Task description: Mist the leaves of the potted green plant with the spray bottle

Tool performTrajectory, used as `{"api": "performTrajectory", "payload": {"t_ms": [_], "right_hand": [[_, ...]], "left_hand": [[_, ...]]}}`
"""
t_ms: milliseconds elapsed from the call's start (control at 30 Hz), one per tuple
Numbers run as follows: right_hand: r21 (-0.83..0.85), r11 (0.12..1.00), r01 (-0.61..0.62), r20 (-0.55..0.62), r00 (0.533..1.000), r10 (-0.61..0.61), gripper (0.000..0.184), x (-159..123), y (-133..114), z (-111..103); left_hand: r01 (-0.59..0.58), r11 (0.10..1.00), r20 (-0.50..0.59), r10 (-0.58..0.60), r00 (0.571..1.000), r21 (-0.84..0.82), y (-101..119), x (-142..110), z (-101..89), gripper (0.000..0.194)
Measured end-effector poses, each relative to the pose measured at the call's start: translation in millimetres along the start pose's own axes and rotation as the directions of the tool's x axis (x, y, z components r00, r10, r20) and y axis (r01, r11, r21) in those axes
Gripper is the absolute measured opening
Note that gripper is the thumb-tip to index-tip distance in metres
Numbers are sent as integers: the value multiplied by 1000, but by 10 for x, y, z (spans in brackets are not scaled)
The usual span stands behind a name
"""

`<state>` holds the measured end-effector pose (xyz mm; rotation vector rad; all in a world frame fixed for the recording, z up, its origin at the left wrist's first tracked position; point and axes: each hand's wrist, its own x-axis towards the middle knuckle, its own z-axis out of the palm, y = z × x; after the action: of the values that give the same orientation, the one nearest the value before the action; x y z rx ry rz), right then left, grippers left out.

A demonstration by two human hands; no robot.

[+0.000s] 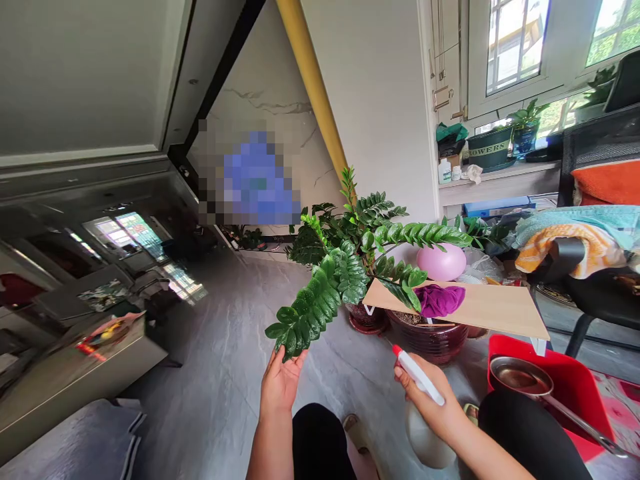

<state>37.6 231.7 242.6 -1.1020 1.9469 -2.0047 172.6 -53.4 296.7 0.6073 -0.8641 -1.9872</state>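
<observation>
A leafy green plant (pixel 350 260) grows from a dark red pot (pixel 430 337) on the grey floor. My left hand (pixel 280 383) is open, palm up, under the tip of a drooping frond (pixel 305 310) and touching its lowest leaves. My right hand (pixel 430 400) is closed round a white spray bottle (pixel 420 380) with a red nozzle that points toward the plant. A purple cloth (pixel 440 300) lies on a wooden board (pixel 480 310) resting across the pot.
A red basin (pixel 575 393) holding a metal ladle sits at the right beside my knee. A pink balloon (pixel 441 261), a black chair with towels (pixel 585 253) and a smaller pot (pixel 367 320) stand behind. A low table (pixel 75 360) is at left.
</observation>
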Motion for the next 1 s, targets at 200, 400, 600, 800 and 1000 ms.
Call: {"api": "performTrajectory", "payload": {"t_ms": [200, 400, 600, 800, 1000], "right_hand": [[-34, 991, 133, 75, 989, -130, 35, -12, -121, 33], [13, 999, -35, 11, 999, 35, 46, 60, -9, -20], [68, 993, -93, -17, 995, 94, 47, 53, 12, -49], [68, 997, -43, 15, 999, 42, 43, 48, 0, -37], [175, 970, -166, -78, 980, 182, 51, 81, 104, -113]], "left_hand": [[-4, 1000, 0, 4, 1000, 14, -2, 11, 2, 27], [0, 1000, 11, 0, 1000, -4, 15, -4, 20, 34], [15, 1000, 3, -15, 1000, -27, 5, 30, -4, 37], [1, 1000, 33, -1, 999, -23, -3, 62, -32, 35], [6, 999, 54, -3, 999, -47, 5, 56, -33, 37]]}}
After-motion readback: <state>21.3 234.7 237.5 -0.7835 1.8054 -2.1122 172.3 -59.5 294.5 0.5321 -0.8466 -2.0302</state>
